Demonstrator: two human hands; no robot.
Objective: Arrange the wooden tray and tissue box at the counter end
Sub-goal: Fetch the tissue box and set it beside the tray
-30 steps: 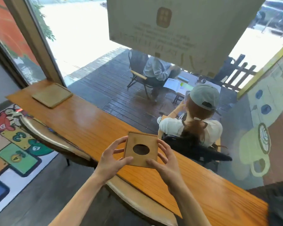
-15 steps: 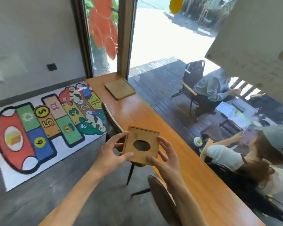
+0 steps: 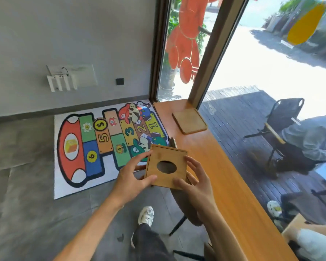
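Note:
A square wooden tissue box (image 3: 167,166) with an oval hole in its top is held in the air, left of the counter's near edge. My left hand (image 3: 134,176) grips its left side and my right hand (image 3: 194,183) grips its right side and front corner. The flat wooden tray (image 3: 189,120) lies at the far end of the long wooden counter (image 3: 224,176), close to the window frame, well beyond the box.
A stool seat (image 3: 186,208) stands under my right hand beside the counter, another chair back (image 3: 172,142) farther on. A colourful hopscotch mat (image 3: 105,144) lies on the grey floor at left. Glass runs along the counter's right side; people sit outside.
The view has swung left toward the counter's far end. Both hands still hold the tissue box, now off the counter's edge and closer to the tray.

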